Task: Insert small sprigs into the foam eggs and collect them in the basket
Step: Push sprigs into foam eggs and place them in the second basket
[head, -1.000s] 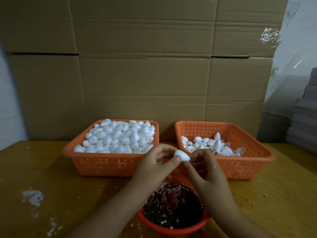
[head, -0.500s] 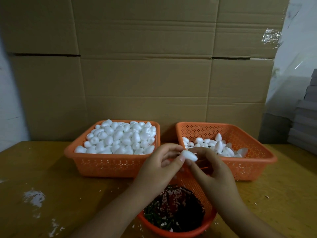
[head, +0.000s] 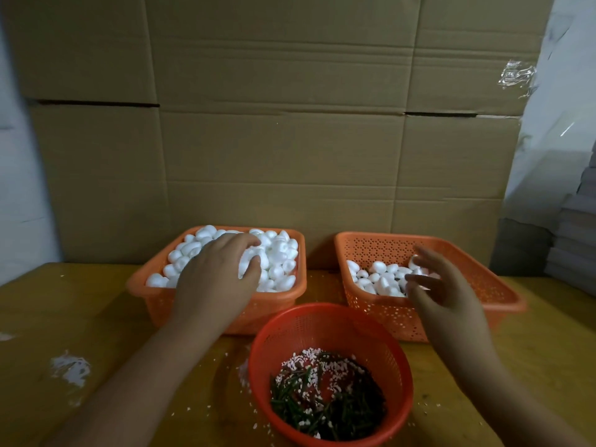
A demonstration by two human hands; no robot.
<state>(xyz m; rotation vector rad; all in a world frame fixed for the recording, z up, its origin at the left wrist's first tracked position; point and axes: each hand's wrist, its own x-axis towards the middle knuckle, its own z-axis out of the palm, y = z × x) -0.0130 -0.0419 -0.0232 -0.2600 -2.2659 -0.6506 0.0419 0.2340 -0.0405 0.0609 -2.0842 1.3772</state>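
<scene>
Hands over two orange baskets.
Left hand (head: 216, 275) curls round a foam egg (head: 253, 262) in the full basket (head: 225, 317); right hand (head: 443, 293) hangs loose-fingered, empty, over the other basket (head: 380, 250).

Three orange baskets stand on the counter (head: 80, 317): two rectangular ones (head: 161, 304) (head: 503, 295) holding foam eggs (head: 277, 253), too many to count, and one round basket (head: 325, 321) of uncountable green sprigs (head: 322, 411). Two hands (head: 216, 279) (head: 448, 301) show.

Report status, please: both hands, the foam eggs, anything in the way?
Left hand curling round an egg in full basket. Right hand open over collecting basket. Sprig bowl near, nothing blocking.
</scene>
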